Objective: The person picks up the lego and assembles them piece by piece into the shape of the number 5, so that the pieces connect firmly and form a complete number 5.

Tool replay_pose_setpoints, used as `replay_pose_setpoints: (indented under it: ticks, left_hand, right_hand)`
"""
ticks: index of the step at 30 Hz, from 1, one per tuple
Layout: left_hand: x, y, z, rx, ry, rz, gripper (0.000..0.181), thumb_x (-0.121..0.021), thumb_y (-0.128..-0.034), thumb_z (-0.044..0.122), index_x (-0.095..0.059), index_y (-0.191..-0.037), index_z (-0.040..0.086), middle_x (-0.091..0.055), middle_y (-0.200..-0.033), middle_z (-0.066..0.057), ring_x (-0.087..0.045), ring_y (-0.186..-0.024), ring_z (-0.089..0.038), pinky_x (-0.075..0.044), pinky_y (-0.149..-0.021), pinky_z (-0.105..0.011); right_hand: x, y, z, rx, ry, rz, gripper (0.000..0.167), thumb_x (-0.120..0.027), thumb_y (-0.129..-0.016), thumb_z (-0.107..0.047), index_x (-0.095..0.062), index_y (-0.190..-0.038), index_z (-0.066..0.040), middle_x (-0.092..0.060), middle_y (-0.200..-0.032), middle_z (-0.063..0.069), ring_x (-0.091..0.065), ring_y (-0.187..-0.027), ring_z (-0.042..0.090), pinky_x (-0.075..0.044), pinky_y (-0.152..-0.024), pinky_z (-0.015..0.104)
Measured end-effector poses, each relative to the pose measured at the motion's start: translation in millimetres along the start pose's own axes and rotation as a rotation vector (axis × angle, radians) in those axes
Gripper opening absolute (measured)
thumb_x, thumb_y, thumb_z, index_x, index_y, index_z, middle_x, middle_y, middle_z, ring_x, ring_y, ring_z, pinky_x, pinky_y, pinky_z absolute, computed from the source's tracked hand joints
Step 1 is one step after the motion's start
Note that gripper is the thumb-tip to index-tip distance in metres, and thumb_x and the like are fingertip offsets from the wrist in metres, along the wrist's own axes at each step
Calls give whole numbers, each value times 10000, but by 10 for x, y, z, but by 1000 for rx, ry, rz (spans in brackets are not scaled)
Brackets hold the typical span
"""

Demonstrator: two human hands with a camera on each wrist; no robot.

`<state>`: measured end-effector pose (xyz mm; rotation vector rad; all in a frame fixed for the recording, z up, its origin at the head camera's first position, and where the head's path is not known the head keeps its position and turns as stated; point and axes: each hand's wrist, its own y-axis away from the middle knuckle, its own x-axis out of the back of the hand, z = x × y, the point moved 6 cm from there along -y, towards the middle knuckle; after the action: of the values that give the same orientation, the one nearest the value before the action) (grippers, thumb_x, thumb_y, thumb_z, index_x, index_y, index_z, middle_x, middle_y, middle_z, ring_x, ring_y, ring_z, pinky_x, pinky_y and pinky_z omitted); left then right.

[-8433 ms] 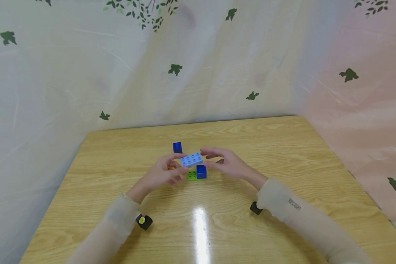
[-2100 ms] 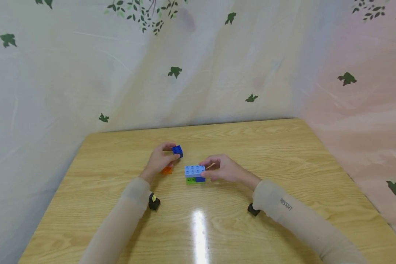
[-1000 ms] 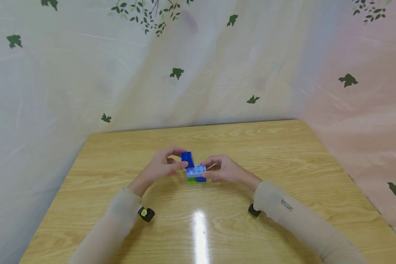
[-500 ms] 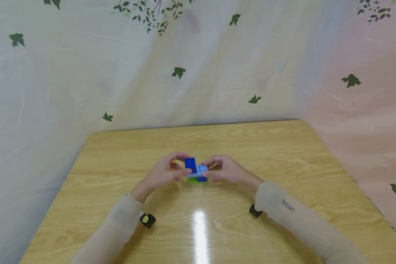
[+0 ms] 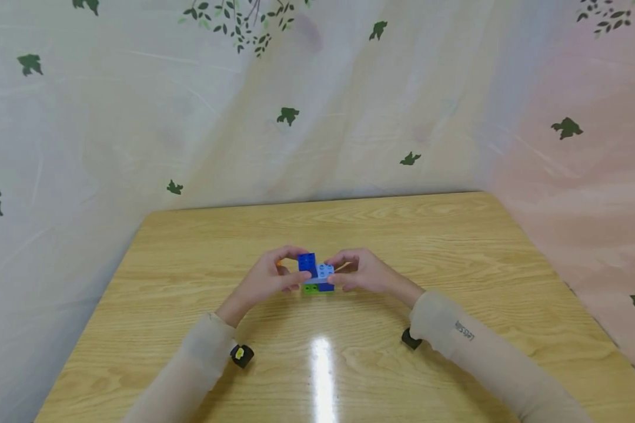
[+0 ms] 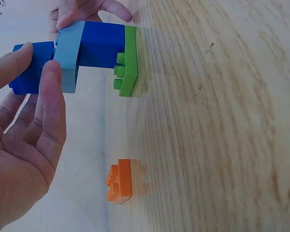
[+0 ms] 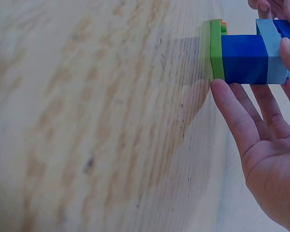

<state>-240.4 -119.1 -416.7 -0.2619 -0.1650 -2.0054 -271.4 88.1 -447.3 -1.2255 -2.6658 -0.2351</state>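
My left hand (image 5: 264, 281) pinches a dark blue toy building block (image 5: 307, 262) between thumb and fingers. That block sits over the left end of a longer light blue block (image 5: 326, 271); whether it is fully pressed down I cannot tell. Lower in the stack, another dark blue block (image 6: 102, 44) stands on one end of a thin green block (image 6: 130, 63), whose other studs are bare. The green block rests on the table. From the right, my right hand (image 5: 369, 271) holds the light blue block's right end, with a fingertip near the green block in the right wrist view.
An orange block (image 6: 120, 181) lies on the wooden table (image 5: 201, 247) left of the stack, mostly behind my left hand in the head view. A curtain with leaf and bird prints (image 5: 217, 135) hangs at the table's far edge.
The left hand took the dark blue block from the back of the table and brought it right onto the light blue block, which was set on the stack earlier. The right hand stayed there.
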Motion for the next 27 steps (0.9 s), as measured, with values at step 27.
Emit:
replay_pose_setpoints:
  ticks: [27]
  left_hand:
    - [-33, -22, 43, -48, -213, -31, 479, -749, -948, 295, -590, -1366, 123, -628, -1240, -99, -711, -724, -357, -578, -584, -532]
  right_hand:
    - [-16, 11, -16, 8, 13, 13, 325, -762, -939, -206, -686, -1232, -87, -650, -1165, 122, -706, -1001, 290, -613, -753, 462]
